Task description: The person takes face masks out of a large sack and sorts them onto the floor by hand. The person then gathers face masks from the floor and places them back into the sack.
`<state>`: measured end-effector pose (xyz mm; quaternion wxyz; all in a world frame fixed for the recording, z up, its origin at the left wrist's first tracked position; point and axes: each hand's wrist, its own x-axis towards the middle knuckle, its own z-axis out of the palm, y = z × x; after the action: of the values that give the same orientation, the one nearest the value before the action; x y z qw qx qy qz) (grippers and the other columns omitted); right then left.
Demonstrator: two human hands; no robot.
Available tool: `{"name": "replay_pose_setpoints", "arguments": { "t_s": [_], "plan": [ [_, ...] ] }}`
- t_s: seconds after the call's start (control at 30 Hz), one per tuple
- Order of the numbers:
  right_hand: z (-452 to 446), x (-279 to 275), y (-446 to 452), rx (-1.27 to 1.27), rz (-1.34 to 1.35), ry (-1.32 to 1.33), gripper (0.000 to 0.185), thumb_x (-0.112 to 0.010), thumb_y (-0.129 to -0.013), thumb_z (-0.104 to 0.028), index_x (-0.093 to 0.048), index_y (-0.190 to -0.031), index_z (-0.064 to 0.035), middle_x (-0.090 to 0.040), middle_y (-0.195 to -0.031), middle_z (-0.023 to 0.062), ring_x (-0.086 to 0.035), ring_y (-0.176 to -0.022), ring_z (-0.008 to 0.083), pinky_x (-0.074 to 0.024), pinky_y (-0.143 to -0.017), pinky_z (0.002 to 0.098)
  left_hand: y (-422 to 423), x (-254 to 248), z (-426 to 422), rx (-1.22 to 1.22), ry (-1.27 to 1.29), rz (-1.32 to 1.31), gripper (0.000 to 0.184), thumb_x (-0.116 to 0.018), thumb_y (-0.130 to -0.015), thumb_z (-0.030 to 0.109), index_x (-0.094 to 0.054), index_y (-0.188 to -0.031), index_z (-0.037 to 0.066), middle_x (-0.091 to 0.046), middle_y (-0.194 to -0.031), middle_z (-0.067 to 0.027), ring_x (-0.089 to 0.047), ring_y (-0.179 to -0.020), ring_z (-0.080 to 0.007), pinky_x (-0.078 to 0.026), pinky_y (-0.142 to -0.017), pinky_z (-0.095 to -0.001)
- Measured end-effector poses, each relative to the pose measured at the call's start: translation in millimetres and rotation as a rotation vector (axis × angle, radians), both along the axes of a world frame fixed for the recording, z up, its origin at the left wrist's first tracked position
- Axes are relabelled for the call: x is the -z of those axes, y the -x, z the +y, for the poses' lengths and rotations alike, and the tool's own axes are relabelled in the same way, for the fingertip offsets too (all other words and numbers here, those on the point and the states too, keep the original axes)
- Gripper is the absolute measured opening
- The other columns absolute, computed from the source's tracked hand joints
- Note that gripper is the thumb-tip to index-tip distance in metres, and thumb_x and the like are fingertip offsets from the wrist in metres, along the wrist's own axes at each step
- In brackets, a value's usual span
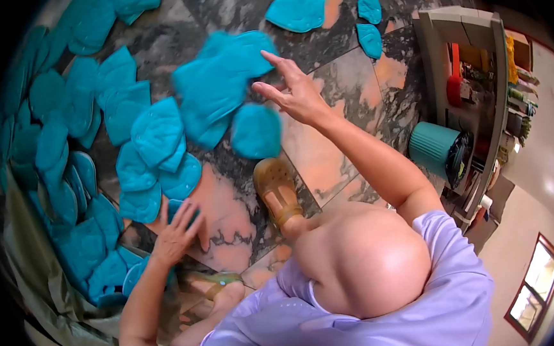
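Note:
My left hand (175, 235) is low on the left, its fingers spread over the edge of a small turquoise padded fabric piece (178, 207). Whether the fingertips touch that piece I cannot tell. Beside it lies a cluster of overlapping turquoise pieces (158, 133) with stitched edges. My right hand (294, 91) reaches out with thumb and forefinger apart and nothing visible between them. Its fingertips are at the right edge of a blurred heap of turquoise pieces (209, 81). Just below that hand is a rounded turquoise piece (256, 131), also blurred.
Many more turquoise pieces (70, 104) cover the floor at left, beside an olive-coloured sheet (42, 254). Separate pieces lie on the marble floor (341, 85) ahead, including a larger one (295, 12). A teal ribbed bin (428, 148) and shelving (462, 25) stand right. My sandalled foot (277, 189) is close by.

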<state>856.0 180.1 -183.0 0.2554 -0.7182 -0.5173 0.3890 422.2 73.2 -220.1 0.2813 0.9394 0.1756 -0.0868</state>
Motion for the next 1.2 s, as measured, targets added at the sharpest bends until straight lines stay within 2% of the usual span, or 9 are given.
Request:
{"name": "replay_pose_setpoints", "arguments": {
  "t_s": [0.1,0.17,0.3,0.4,0.47,0.6,0.77,0.97,1.2],
  "plan": [
    [20,45,-89,0.141,-0.378,-0.357,0.060,-0.073,-0.088,-0.037,-0.054,-0.137,-0.0078,-0.055,-0.125,0.0159,-0.055,-0.115,0.0270,-0.0479,-0.093,0.0401,-2,-24,29,-0.068,0.066,0.073,0.059,-0.062,-0.081,0.016,-0.051,-0.139,0.011,-0.041,-0.152,-0.0103,-0.030,-0.147,-0.0281,-0.014,-0.118,-0.0647],
    [34,69,-180,0.275,-0.756,-0.411,0.067,-0.074,-0.086,-0.042,-0.049,-0.141,-0.0117,-0.052,-0.126,0.0227,-0.053,-0.117,0.0390,-0.0471,-0.096,0.0444,-7,-28,31,-0.102,0.067,0.014,0.059,-0.066,-0.078,0.014,-0.054,-0.136,0.011,-0.045,-0.148,-0.0100,-0.035,-0.144,-0.0292,-0.017,-0.117,-0.0646],
    [69,77,-294,0.746,-0.742,0.203,0.100,-0.060,-0.079,-0.075,-0.024,-0.157,-0.0226,-0.031,-0.149,0.0327,-0.043,-0.132,0.0508,-0.0401,-0.106,0.0533,-30,-28,40,-0.210,0.084,0.063,0.055,-0.066,-0.082,0.015,-0.054,-0.136,0.011,-0.044,-0.148,-0.0106,-0.035,-0.144,-0.0302,-0.018,-0.116,-0.0638],
    [95,87,-329,0.720,-0.654,0.298,0.101,-0.054,-0.079,-0.079,-0.019,-0.159,-0.0274,-0.020,-0.158,0.0321,-0.034,-0.139,0.0513,-0.0333,-0.111,0.0557,-57,-24,46,-0.227,0.085,0.037,0.054,-0.065,-0.085,0.018,-0.053,-0.137,0.013,-0.043,-0.149,-0.0109,-0.034,-0.144,-0.0306,-0.020,-0.116,-0.0627],
    [111,93,-325,0.659,-0.704,0.488,0.092,-0.047,-0.082,-0.081,-0.023,-0.157,-0.0333,-0.025,-0.158,0.0251,-0.031,-0.142,0.0486,-0.0309,-0.111,0.0595,-84,-23,51,-0.192,0.099,0.009,0.053,-0.065,-0.087,0.021,-0.053,-0.139,0.016,-0.042,-0.150,-0.0111,-0.033,-0.144,-0.0307,-0.021,-0.116,-0.0622],
    [117,77,-286,0.508,-0.789,0.483,0.079,-0.041,-0.086,-0.080,-0.039,-0.150,-0.0326,-0.039,-0.149,0.0200,-0.039,-0.135,0.0465,-0.0349,-0.107,0.0587,-156,-7,60,-0.154,0.011,-0.077,0.055,-0.067,-0.086,0.024,-0.053,-0.139,0.017,-0.041,-0.152,-0.0106,-0.032,-0.145,-0.0308,-0.020,-0.116,-0.0627],
    [119,69,-169,0.093,-0.816,0.099,0.066,-0.054,-0.087,-0.071,-0.055,-0.136,-0.0263,-0.048,-0.134,0.0209,-0.047,-0.124,0.0441,-0.0452,-0.099,0.0520,-184,3,87,-0.321,0.046,-0.099,0.064,-0.077,-0.078,0.027,-0.054,-0.138,0.022,-0.035,-0.156,-0.0090,-0.025,-0.148,-0.0325,-0.018,-0.114,-0.0675],
    [99,52,22,-0.262,-0.682,-0.269,0.056,-0.072,-0.079,-0.055,-0.061,-0.119,-0.0166,-0.051,-0.117,0.0188,-0.050,-0.108,0.0391,-0.0542,-0.069,0.0481,-112,-1,96,-0.249,-0.162,0.060,0.060,-0.076,-0.079,0.025,-0.055,-0.136,0.024,-0.035,-0.156,-0.0066,-0.025,-0.148,-0.0308,-0.020,-0.113,-0.0685],
    [71,44,164,-0.551,0.047,-0.338,0.053,-0.077,-0.081,-0.034,-0.059,-0.121,-0.0047,-0.049,-0.129,0.0214,-0.050,-0.118,0.0407,-0.0518,-0.090,0.0447,-7,-37,101,-0.229,-0.141,0.210,0.047,-0.059,-0.088,0.011,-0.056,-0.134,0.018,-0.037,-0.155,-0.0096,-0.024,-0.149,-0.0295,-0.018,-0.117,-0.0630]
  ]
}}
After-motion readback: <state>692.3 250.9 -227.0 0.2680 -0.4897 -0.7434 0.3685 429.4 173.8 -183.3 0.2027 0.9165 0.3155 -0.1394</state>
